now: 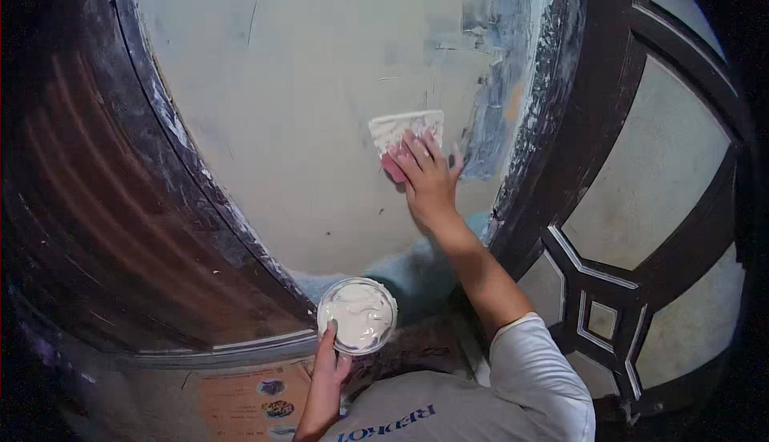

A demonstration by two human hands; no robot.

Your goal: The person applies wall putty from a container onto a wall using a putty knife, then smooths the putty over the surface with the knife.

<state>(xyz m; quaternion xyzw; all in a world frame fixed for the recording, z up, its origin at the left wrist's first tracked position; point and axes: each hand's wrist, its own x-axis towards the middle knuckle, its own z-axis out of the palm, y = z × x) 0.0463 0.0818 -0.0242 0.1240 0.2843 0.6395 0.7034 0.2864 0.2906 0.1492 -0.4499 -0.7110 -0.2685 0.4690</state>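
My right hand (pixel 427 174) is closed round a putty knife (pixel 390 128) with a pinkish-red grip and a wide blade coated in white putty. Its fingers lie along the blade, which is against the wall (pixel 280 114). That wall is mostly covered in pale off-white filler, with bluish-grey patches at the right and along the bottom. Low in the view, my left hand (pixel 328 362) grips a round tub (pixel 392 322) by its near-left side, thumb at the rim. White putty (pixel 356 312) fills much of the tub, its surface swirled and uneven.
A dark, putty-smeared frame (pixel 196 162) borders the wall at left, beside brown ribbed panelling (pixel 104 202). On the right stands a dark panelled door (pixel 553 202) with pale insets. Printed brown cardboard (pixel 232 406) lies on the floor at lower left.
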